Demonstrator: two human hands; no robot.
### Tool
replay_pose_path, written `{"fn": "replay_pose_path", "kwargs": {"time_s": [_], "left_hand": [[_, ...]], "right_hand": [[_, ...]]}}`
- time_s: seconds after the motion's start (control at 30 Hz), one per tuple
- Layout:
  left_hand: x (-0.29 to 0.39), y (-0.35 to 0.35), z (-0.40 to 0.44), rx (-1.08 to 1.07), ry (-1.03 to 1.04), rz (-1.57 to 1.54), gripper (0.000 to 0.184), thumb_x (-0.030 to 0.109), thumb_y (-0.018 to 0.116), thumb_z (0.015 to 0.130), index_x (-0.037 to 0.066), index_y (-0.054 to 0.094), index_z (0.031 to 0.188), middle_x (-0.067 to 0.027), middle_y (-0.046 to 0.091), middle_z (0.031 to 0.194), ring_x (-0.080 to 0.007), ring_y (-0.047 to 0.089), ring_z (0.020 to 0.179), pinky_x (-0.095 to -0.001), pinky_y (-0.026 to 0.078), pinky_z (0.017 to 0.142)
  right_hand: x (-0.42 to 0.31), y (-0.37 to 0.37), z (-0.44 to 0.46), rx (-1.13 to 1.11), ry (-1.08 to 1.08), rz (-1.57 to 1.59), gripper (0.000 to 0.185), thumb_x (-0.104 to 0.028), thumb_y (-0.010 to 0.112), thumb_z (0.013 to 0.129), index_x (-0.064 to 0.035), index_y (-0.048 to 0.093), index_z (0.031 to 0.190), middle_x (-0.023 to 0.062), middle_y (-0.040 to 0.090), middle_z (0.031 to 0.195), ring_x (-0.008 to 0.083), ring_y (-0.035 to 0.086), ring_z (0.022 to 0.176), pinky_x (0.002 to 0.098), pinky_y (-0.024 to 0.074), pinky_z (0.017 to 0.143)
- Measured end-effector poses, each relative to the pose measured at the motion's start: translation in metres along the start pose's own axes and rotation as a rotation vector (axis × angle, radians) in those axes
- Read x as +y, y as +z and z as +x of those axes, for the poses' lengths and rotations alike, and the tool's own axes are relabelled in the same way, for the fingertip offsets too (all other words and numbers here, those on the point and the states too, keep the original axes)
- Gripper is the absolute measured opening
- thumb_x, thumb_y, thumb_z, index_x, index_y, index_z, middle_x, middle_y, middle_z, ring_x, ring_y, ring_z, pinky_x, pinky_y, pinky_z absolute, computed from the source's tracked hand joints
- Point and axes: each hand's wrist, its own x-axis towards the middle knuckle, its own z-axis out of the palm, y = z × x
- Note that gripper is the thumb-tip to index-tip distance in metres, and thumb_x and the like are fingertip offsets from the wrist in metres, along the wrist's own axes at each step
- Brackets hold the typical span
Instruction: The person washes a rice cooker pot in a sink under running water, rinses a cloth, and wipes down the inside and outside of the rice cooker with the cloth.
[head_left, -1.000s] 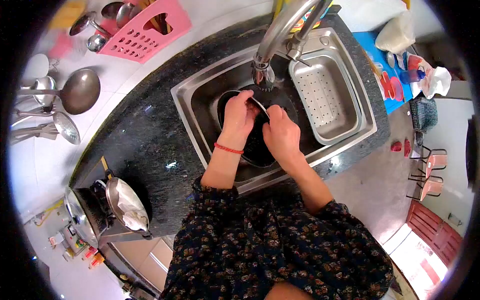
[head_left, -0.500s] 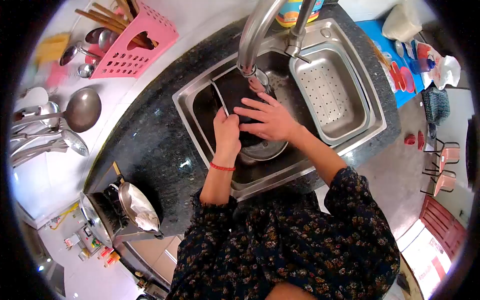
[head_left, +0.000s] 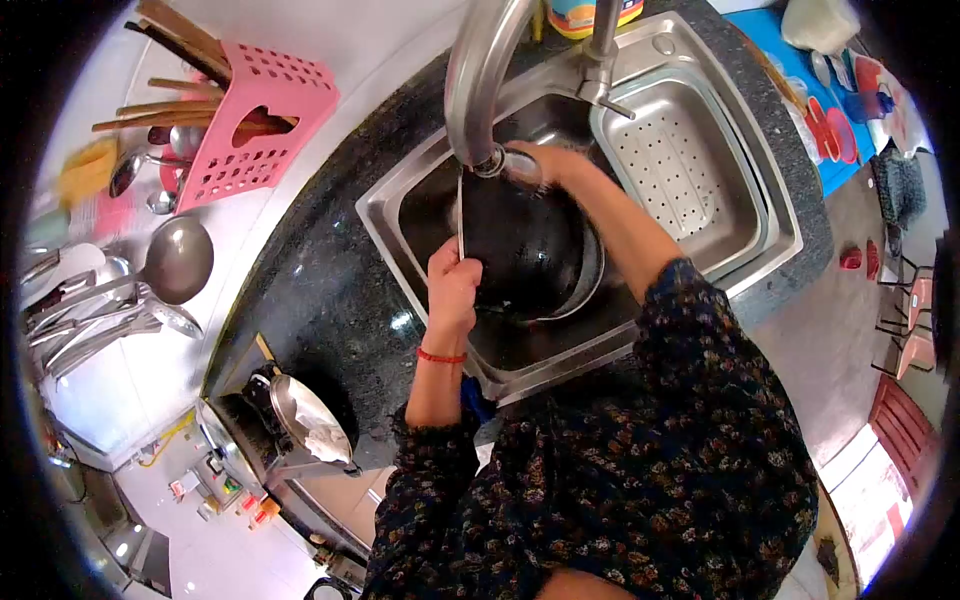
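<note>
My left hand (head_left: 455,292), with a red bracelet at the wrist, is closed on the thin pale edge of a dark pan-like thing (head_left: 525,245) in the sink (head_left: 392,222). Its exact kind is hard to make out. A curved metal rim (head_left: 590,285) shows beneath its lower right side. Under the steel faucet (head_left: 478,110), my right hand (head_left: 550,165) reaches toward the upper part of the dark thing. Running water and the faucet's mouth partly cover that hand, and its fingers are hidden.
A perforated steel basket (head_left: 665,160) sits in the sink's right side. On the left wall hang a pink utensil holder (head_left: 255,125) and several ladles (head_left: 180,260). A lidless pot (head_left: 305,415) stands lower left. A blue surface (head_left: 840,180) holding utensils lies upper right.
My right hand has moved up from the middle of the dark thing to beneath the faucet. My left hand keeps its hold on the edge. The view has shifted slightly.
</note>
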Motion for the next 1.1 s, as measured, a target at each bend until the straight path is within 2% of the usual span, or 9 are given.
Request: {"fn": "replay_pose_path", "kwargs": {"time_s": [0.17, 0.27, 0.37, 0.6, 0.73, 0.87, 0.97, 1.03, 1.1], "left_hand": [[-0.025, 0.015, 0.017, 0.183, -0.025, -0.123, 0.034, -0.007, 0.043, 0.064, -0.002, 0.061, 0.092, 0.0049, 0.051, 0.072, -0.0049, 0.040, 0.059, -0.0195, 0.028, 0.053], [-0.026, 0.010, 0.020, 0.190, -0.038, -0.320, 0.043, -0.008, 0.041, 0.063, -0.001, 0.059, 0.102, 0.0002, 0.058, 0.084, -0.0091, 0.048, 0.065, -0.0207, 0.035, 0.055], [-0.023, 0.007, 0.017, 0.163, 0.001, -0.204, 0.049, -0.007, 0.040, 0.063, -0.001, 0.059, 0.107, -0.0030, 0.060, 0.087, -0.0112, 0.051, 0.065, -0.0214, 0.039, 0.054], [0.005, -0.009, 0.002, 0.006, -0.008, -0.028, 0.041, -0.006, 0.040, 0.061, -0.004, 0.061, 0.096, 0.0040, 0.051, 0.068, -0.0066, 0.040, 0.054, -0.0213, 0.028, 0.049], [0.009, 0.003, -0.014, 0.288, -0.035, -0.314, 0.036, -0.006, 0.041, 0.059, -0.001, 0.061, 0.089, 0.0028, 0.052, 0.069, -0.0100, 0.044, 0.059, -0.0243, 0.039, 0.056], [-0.073, -0.067, 0.004, 0.166, -0.137, -0.725, 0.041, -0.004, 0.042, 0.057, -0.004, 0.054, 0.096, -0.0124, 0.060, 0.097, -0.0296, 0.058, 0.088, -0.0418, 0.050, 0.084], [-0.067, -0.050, 0.000, 0.202, -0.162, -0.784, 0.034, -0.003, 0.042, 0.056, -0.004, 0.050, 0.089, -0.0152, 0.061, 0.097, -0.0340, 0.058, 0.092, -0.0442, 0.051, 0.087], [-0.053, -0.034, -0.007, 0.288, -0.149, -0.721, 0.009, -0.003, 0.042, 0.056, 0.005, 0.042, 0.054, -0.0107, 0.059, 0.081, -0.0288, 0.057, 0.080, -0.0387, 0.050, 0.083], [-0.035, -0.020, -0.012, 0.320, -0.158, -0.711, 0.008, -0.003, 0.042, 0.056, 0.002, 0.047, 0.060, -0.0115, 0.060, 0.083, -0.0291, 0.057, 0.083, -0.0395, 0.050, 0.084]], "right_hand": [[-0.110, 0.060, -0.078, 0.224, -0.152, -0.621, 0.051, -0.028, 0.064, 0.079, -0.0097, 0.054, 0.126, 0.0086, 0.054, 0.130, 0.0282, 0.053, 0.117, 0.0432, 0.0381, 0.101], [-0.063, 0.085, -0.120, 0.495, -0.686, -0.794, 0.042, -0.031, 0.063, 0.077, -0.0220, 0.061, 0.118, -0.0052, 0.052, 0.133, 0.0199, 0.045, 0.125, 0.0472, 0.0280, 0.109], [-0.055, 0.057, -0.097, 0.477, -0.784, -0.807, 0.040, -0.030, 0.063, 0.078, -0.0214, 0.062, 0.117, -0.0037, 0.051, 0.134, 0.0209, 0.045, 0.125, 0.0489, 0.0275, 0.109], [-0.009, 0.004, -0.003, -0.102, 0.017, 0.622, 0.043, -0.038, 0.052, 0.090, -0.0131, 0.059, 0.124, 0.0109, 0.058, 0.126, 0.0282, 0.053, 0.118, 0.0427, 0.0388, 0.101], [0.036, 0.037, -0.019, 0.235, 0.620, 0.825, 0.050, -0.046, 0.052, 0.089, -0.0100, 0.061, 0.122, 0.0104, 0.060, 0.122, 0.0252, 0.059, 0.107, 0.0377, 0.0438, 0.095], [0.090, 0.072, -0.027, 0.184, 0.467, 1.331, 0.053, -0.048, 0.052, 0.089, -0.0063, 0.062, 0.119, 0.0116, 0.062, 0.117, 0.0258, 0.060, 0.101, 0.0412, 0.0461, 0.090], [0.110, 0.078, -0.023, 0.120, 0.411, 1.379, 0.052, -0.047, 0.052, 0.089, -0.0057, 0.061, 0.120, 0.0124, 0.062, 0.116, 0.0272, 0.060, 0.099, 0.0420, 0.0463, 0.090], [0.124, 0.081, -0.017, 0.065, 0.385, 1.402, 0.051, -0.046, 0.052, 0.089, -0.0058, 0.060, 0.121, 0.0127, 0.061, 0.116, 0.0279, 0.060, 0.099, 0.0421, 0.0461, 0.090], [0.123, 0.085, -0.021, 0.080, 0.390, 1.417, 0.051, -0.046, 0.052, 0.090, -0.0058, 0.059, 0.121, 0.0129, 0.061, 0.117, 0.0279, 0.059, 0.099, 0.0419, 0.0461, 0.090]]}}
